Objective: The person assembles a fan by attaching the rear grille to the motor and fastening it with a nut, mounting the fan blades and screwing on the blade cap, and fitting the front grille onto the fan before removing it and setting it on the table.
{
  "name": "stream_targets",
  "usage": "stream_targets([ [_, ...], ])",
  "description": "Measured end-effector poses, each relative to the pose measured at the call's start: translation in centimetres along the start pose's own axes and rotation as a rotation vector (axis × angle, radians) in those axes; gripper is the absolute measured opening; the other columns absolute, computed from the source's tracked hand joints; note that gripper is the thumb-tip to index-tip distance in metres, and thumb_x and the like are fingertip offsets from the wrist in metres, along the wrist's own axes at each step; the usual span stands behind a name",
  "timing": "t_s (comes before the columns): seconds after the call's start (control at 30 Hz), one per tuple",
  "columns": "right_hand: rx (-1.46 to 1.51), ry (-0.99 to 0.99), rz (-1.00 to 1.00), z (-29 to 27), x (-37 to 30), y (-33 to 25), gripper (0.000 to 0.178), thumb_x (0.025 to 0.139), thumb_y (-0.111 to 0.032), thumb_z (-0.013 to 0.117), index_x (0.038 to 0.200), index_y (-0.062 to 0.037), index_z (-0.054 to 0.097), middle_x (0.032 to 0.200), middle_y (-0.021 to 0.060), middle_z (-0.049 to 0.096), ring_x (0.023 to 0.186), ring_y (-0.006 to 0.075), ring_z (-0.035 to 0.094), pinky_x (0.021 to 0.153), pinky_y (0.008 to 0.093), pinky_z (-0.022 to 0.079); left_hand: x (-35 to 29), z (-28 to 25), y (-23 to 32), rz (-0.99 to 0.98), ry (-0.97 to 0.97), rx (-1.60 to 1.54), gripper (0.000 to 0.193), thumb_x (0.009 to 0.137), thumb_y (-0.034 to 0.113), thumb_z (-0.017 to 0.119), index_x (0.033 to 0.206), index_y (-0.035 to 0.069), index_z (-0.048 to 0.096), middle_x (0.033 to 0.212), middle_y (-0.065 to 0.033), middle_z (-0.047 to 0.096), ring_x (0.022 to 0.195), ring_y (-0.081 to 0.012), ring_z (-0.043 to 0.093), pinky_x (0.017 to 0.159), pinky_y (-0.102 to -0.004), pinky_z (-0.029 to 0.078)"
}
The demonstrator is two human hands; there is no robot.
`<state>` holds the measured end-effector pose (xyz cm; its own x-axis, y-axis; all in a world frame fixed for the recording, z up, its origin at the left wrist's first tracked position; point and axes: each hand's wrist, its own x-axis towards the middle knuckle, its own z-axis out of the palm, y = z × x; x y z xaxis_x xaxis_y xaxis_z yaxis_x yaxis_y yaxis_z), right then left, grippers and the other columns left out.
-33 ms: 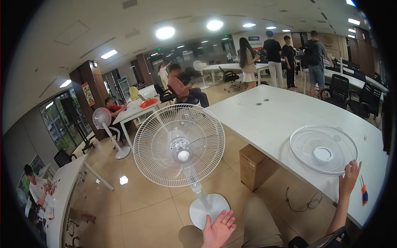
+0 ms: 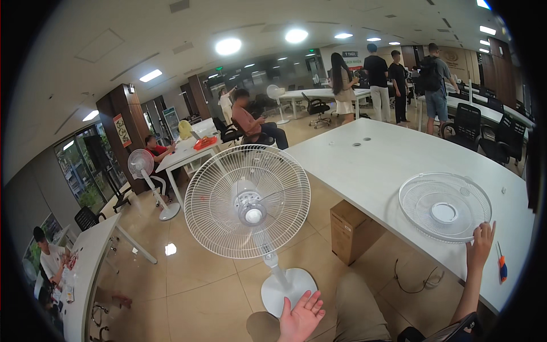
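A white pedestal fan [image 2: 250,215] stands in front of me, its round wire grille facing me and a motor hub at the middle. Its round white base [image 2: 293,288] rests on the floor between my knees and the table. My left hand [image 2: 302,319] is held palm up near that base, fingers spread, nothing in it. On the white table to the right lies a separate round fan grille [image 2: 444,213] with a white centre ring. My right hand [image 2: 483,242] has its fingers curled at this grille's near right rim, one finger pointing out.
A screwdriver [image 2: 502,269] with a blue and orange handle lies by the front edge of the white table [image 2: 342,159]. Underneath are a cardboard box [image 2: 353,233] and a dark cable [image 2: 413,288]. Another white fan [image 2: 142,165], more tables, chairs and several people stand farther off.
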<state>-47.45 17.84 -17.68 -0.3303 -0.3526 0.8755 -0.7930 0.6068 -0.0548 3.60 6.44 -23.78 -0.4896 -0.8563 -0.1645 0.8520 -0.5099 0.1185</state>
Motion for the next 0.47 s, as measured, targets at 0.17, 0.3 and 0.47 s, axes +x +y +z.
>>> stream_targets([
  [0.17,0.230,-0.191,-0.267,-1.6,0.9,-3.0,0.039,0.055,-0.007,0.084,0.079,-0.0036,0.053,0.087,0.0130,0.055,0.089,0.0366,0.054,0.086,0.0484,0.047,0.0,-0.4,0.8,0.032,0.002,-0.009,0.060,0.098,0.058,0.050,0.128,0.006,0.057,0.125,-0.0149,0.061,0.097,-0.0255,0.056,0.083,-0.0398,0.044],
  [0.3,0.295,-0.246,-0.408,-0.4,-0.1,-4.3,0.034,0.056,-0.014,0.085,0.072,-0.0063,0.057,0.081,0.0090,0.056,0.078,0.0314,0.054,0.070,0.0443,0.044,-0.1,-0.1,1.2,0.070,0.030,0.027,0.060,0.098,0.059,0.050,0.125,0.005,0.057,0.122,-0.0142,0.060,0.096,-0.0258,0.056,0.082,-0.0400,0.044],
  [0.47,0.309,-0.219,-0.281,1.3,0.2,-6.2,0.031,0.059,-0.015,0.084,0.070,-0.0066,0.057,0.080,0.0089,0.056,0.079,0.0320,0.055,0.070,0.0444,0.045,-0.3,-0.3,1.9,0.067,0.005,-0.015,0.063,0.096,0.061,0.053,0.126,0.005,0.055,0.121,-0.0137,0.059,0.096,-0.0265,0.055,0.083,-0.0410,0.043],
])
